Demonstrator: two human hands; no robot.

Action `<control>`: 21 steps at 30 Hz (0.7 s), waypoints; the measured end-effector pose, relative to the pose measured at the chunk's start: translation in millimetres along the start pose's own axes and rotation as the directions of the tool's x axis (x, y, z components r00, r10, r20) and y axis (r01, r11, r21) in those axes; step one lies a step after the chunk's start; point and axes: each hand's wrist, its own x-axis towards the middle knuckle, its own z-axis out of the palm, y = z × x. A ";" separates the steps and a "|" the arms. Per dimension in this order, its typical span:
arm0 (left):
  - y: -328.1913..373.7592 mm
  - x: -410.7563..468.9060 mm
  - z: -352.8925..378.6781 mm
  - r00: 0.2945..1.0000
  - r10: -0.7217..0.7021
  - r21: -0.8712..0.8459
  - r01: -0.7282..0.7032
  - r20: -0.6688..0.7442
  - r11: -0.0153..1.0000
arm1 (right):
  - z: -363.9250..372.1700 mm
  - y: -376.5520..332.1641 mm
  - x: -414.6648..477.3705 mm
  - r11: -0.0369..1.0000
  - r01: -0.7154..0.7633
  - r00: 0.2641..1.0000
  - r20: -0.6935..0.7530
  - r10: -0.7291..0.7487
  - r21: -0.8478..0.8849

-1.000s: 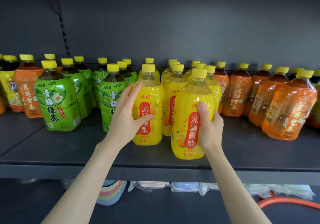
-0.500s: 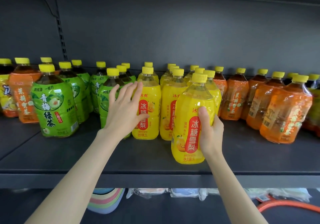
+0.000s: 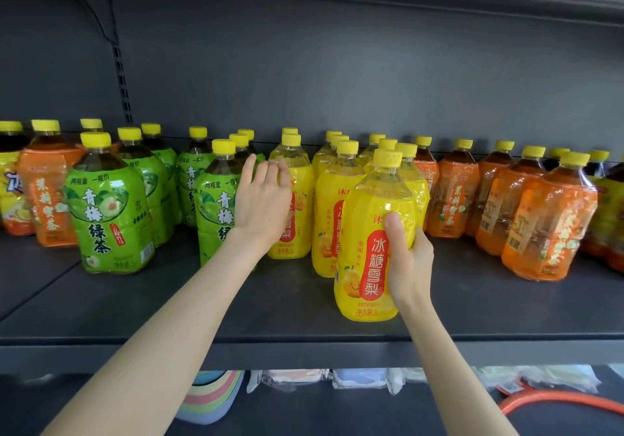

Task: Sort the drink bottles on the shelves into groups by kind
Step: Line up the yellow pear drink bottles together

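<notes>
On the head camera I look at a dark grey shelf [image 3: 169, 300] lined with yellow-capped drink bottles standing upright. My right hand [image 3: 410, 263] holds the front yellow bottle [image 3: 368, 206], which stands near the shelf's front edge, ahead of the other yellow bottles [image 3: 332, 199]. The thumb lies across its red label and the rest of the fingers wrap round its right side, out of sight, so this hand is grasping that bottle.

My left hand [image 3: 261, 206] is raised between the nearest green bottle [image 3: 216, 206] and a yellow bottle [image 3: 297, 199] in the row behind. Its fingers [image 3: 250, 168] are loosely bent and released, not wrapped round anything. I cannot tell whether the fingertips touch that yellow bottle's shoulder.

The green bottles cluster left of centre, with one large green bottle [image 3: 108, 206] standing forward of them. Left of that stands an orange bottle [image 3: 47, 192], and a yellow-labelled bottle [image 3: 10, 195] is cut off by the frame edge. Right of the yellow group I see a long row of orange bottles [image 3: 547, 219] reaching to the right edge.

Below the shelf, I make out a stack of pastel items [image 3: 216, 398], some wrapped packets [image 3: 293, 376] and an orange hoop-like curve [image 3: 557, 402].
</notes>
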 end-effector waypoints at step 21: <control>8.4 -66.6 -16.2 0.960 -0.281 -0.976 0.059 -0.002 0.209 | 73.9 12.1 -27.2 0.916 0.174 0.980 0.151 -0.126 -0.363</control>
